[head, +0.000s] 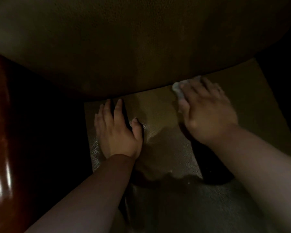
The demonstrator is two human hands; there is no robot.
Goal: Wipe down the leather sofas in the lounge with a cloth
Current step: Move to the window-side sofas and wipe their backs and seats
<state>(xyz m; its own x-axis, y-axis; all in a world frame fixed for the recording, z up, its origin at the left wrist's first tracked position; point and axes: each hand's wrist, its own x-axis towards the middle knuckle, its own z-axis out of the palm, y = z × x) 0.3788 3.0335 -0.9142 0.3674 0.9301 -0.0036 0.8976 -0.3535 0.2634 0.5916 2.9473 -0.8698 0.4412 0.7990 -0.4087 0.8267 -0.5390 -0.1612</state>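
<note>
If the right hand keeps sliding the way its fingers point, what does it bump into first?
Most likely the sofa back. The right hand presses the cloth flat on the seat, fingers pointing up toward the seam where seat meets back. It already looks almost there, though the dim light makes depth hard to judge.

A glossy reddish wooden armrest (0, 132) stands left.

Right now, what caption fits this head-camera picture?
Right hand presses a pale cloth on the leather seat; left hand rests flat.
</note>
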